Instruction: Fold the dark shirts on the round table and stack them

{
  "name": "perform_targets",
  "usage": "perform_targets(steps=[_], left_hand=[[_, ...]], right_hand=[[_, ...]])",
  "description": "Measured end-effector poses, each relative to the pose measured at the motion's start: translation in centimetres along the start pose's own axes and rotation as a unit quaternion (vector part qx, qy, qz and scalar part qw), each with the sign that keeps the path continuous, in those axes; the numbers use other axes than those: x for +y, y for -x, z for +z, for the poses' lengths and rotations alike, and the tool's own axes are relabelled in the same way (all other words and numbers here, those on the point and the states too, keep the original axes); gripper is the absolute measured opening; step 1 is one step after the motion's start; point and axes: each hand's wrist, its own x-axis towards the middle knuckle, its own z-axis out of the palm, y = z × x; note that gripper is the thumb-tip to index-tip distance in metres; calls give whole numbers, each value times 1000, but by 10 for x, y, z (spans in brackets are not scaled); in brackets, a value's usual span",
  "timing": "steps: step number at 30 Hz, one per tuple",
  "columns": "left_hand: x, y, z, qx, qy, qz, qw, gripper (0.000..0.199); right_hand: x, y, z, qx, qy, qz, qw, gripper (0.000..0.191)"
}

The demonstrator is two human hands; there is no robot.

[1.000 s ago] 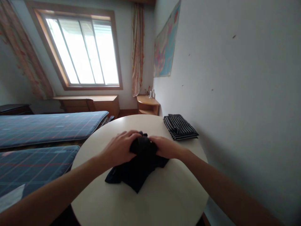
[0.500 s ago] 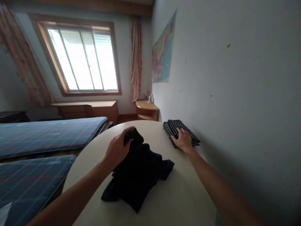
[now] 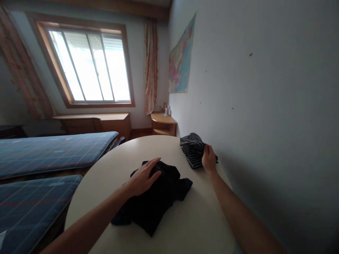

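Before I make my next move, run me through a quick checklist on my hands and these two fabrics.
1. Right hand holding the striped cloth: ok, fingers closed at its edge.
2. Left hand over the dark garment: ok, fingers open.
3. Dark garment smoothed flat: not ok, rumpled.
4. Striped cloth apart from dark garment: ok, bare table between.
5. Striped cloth fully within the table's edge: cannot tell.

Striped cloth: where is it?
Head view, right of centre: the striped cloth is on the white table, far right, near the wall, held by the right hand.
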Motion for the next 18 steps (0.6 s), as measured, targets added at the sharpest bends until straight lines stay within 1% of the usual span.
perform_targets(steps=[3, 4, 6, 7, 8, 9, 10, 12, 13, 15, 16, 18], left_hand=[[11, -17, -7, 59, 7, 9, 998, 81], [19, -24, -9, 71, 17, 12, 997, 91], [39, -39, -11, 79, 51, 26, 995, 112], [51, -47, -12, 83, 73, 39, 993, 120], [64, -55, -13, 90, 99, 52, 990, 123], [76, -63, -14, 97, 134, 64, 984, 121], [87, -71, -15, 106, 176, 72, 976, 111], [103, -84, -20, 126, 248, 61, 959, 75], [108, -90, -25, 138, 267, 53, 952, 57], [112, -98, -38, 183, 289, 39, 939, 32], [112, -101, -47, 215, 301, 34, 928, 25], [112, -105, -69, 288, 342, 22, 894, 20]], right_hand=[[-48, -8, -20, 45, -95, -17, 994, 40], [-67, -10, -26, 46, -135, -26, 989, 38], [-108, -10, -35, 12, -218, -50, 975, 35], [-129, -9, -39, -19, -255, -63, 965, 34], [-149, -7, -42, -64, -279, -79, 955, 34], [-167, -5, -44, -106, -295, -96, 945, 35], [-182, -4, -46, -132, -309, -111, 935, 35], [-201, -3, -49, -163, -314, -130, 926, 36], [-204, -3, -50, -173, -310, -130, 926, 38], [-200, -1, -51, -187, -291, -113, 932, 44], [-194, 1, -52, -193, -277, -101, 936, 49], [-175, 12, -52, -209, -232, -90, 946, 61]])
